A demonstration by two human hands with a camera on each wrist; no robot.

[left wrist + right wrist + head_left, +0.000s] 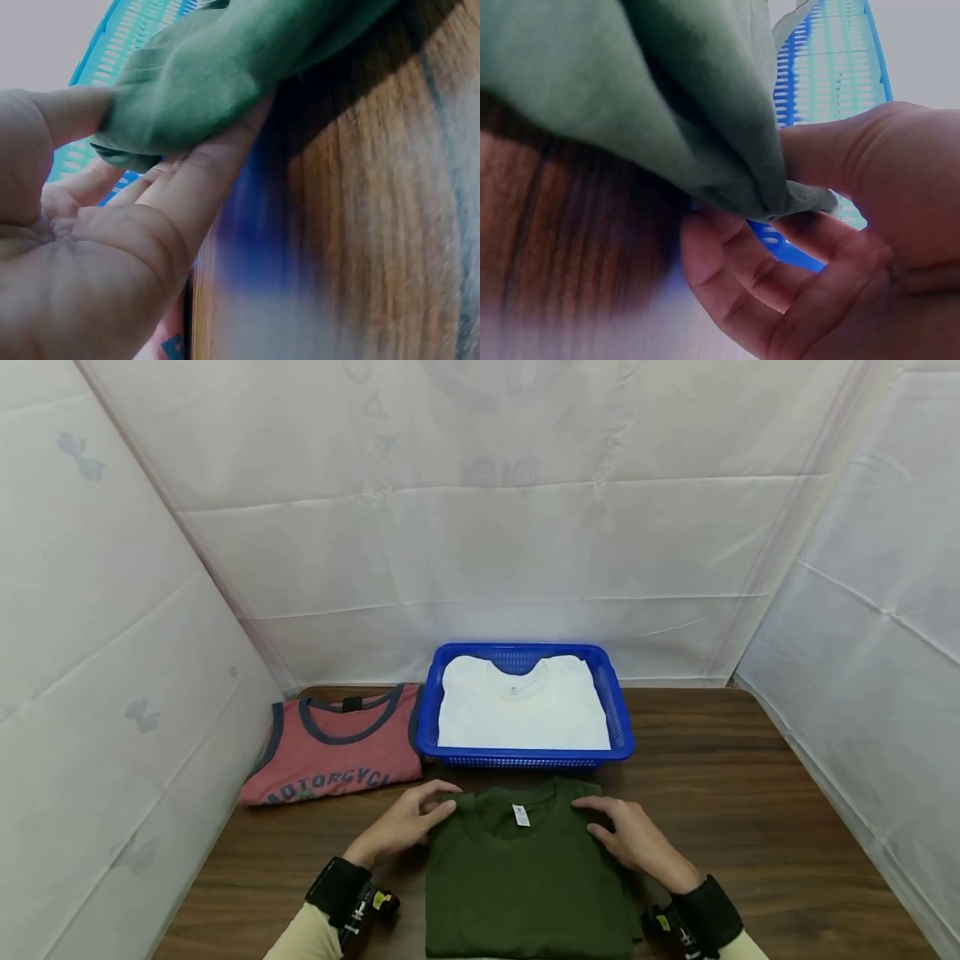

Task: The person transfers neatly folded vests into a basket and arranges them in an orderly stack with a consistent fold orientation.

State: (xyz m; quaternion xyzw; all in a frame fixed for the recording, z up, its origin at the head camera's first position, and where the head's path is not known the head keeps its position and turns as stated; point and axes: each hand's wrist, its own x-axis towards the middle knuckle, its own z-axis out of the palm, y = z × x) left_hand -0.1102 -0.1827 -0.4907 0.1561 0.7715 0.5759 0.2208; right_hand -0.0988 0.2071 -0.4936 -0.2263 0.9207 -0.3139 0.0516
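Observation:
A folded dark green T-shirt (525, 877) lies at the front of the table, its neckline with a white label facing the blue basket. My left hand (405, 818) grips its upper left corner; in the left wrist view the thumb lies on one side of the green cloth (187, 90) and the fingers pass beneath it. At the upper right corner my right hand (637, 839) holds the shirt likewise. The right wrist view shows the draped fabric (712, 112) between thumb and curled fingers (742, 262).
Behind the green shirt stands a blue plastic basket (621, 727) with a folded white T-shirt (525, 718) in it. Left of the basket lies a folded red T-shirt (352, 752) with dark trim and lettering. White sheeting (480, 552) walls the wooden table (750, 810) at the back and sides.

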